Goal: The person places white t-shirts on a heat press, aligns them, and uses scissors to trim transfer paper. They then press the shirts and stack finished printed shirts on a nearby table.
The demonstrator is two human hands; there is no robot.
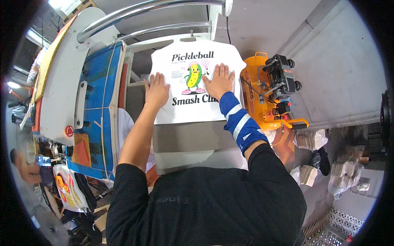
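A white T-shirt point(164, 110) with a green pickle cartoon and black lettering lies spread on the grey platen point(193, 141) of a heat press. My left hand point(157, 91) rests flat on the shirt's left side, fingers stretched toward the far edge. On the right side of the print, my right hand point(221, 82) lies flat with its fingers spread and thumb beside the cartoon. It covers part of the lower lettering. A blue wrap with pale stripes point(242, 125) goes round my right forearm. Neither hand grips anything.
The press's blue upper section point(96, 102) and white side plate with a red button point(69, 130) stand at the left. Chrome bars point(152, 14) cross the far side. A yellow air compressor point(258, 98) sits at the right, near wrapped stacks point(310, 140) on the floor.
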